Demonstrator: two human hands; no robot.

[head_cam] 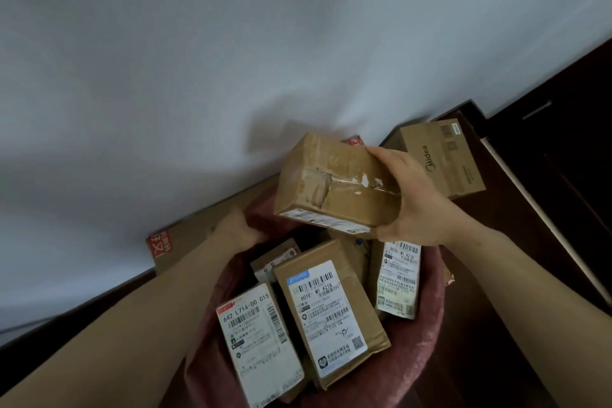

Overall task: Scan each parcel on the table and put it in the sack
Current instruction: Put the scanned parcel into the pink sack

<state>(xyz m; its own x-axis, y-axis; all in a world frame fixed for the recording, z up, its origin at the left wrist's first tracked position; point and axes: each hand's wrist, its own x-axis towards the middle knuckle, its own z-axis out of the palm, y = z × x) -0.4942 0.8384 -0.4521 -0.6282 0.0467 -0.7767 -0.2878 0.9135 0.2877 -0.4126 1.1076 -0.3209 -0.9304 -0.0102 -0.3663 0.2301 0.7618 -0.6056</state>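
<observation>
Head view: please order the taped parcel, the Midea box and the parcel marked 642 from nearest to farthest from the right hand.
1. Taped parcel: gripped by the right hand, over the sack.
2. Midea box: just behind the hand, at right.
3. Parcel marked 642: in the sack, lower left.
</observation>
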